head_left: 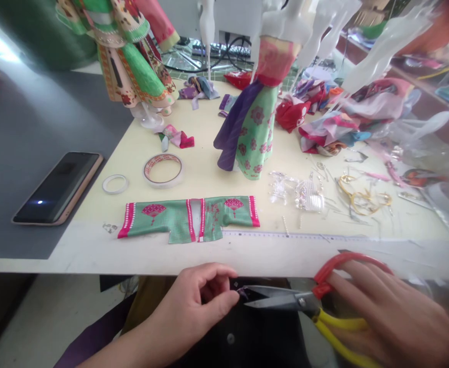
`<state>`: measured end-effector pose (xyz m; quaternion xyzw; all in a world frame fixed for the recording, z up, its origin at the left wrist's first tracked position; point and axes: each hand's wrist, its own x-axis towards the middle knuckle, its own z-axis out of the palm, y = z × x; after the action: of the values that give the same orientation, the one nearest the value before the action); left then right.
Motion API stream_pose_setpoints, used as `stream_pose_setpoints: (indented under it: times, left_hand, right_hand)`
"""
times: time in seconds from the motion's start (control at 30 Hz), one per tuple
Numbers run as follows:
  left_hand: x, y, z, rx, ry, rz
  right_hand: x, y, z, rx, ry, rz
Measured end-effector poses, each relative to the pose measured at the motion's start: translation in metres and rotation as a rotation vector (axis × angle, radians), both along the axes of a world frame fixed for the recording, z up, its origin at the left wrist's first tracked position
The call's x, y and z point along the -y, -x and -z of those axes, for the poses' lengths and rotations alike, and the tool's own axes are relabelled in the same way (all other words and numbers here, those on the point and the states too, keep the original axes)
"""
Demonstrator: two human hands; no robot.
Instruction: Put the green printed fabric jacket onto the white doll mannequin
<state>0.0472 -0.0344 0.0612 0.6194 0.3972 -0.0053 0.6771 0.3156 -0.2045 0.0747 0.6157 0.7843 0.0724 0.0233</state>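
My right hand (389,306) grips a pair of scissors (309,301) with one red and one yellow handle loop. The blades point left and stand a little apart. My left hand (205,296) is closed in a pinch, its thumb and forefinger holding a small purple scrap (243,292) right at the blade tips. Both hands are in front of the table edge, above a dark lap. On the table just beyond them lies a small green doll jacket (159,222) with pink trim and fan patterns, spread flat with its sleeves out.
A phone (58,189) and a tape roll (163,170) lie left. Behind stand a doll form in a purple and green skirt (257,128) and a dressed figure (132,66). A ruler (309,236), beads (309,197), gold-coloured wire (362,199) and fabric scraps (332,128) lie right.
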Motion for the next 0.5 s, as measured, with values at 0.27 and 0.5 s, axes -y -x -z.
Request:
stream_pose_setpoints:
  times: [0.27, 0.5]
  left_hand:
    - [0.003, -0.008, 0.004, 0.027, -0.268, 0.112]
    - [-0.002, 0.01, 0.005, 0.028, -0.365, -0.007]
  right_hand:
    - [-0.004, 0.006, -0.002, 0.003, -0.004, -0.03]
    - [-0.001, 0.0, -0.001, -0.002, -0.022, -0.001]
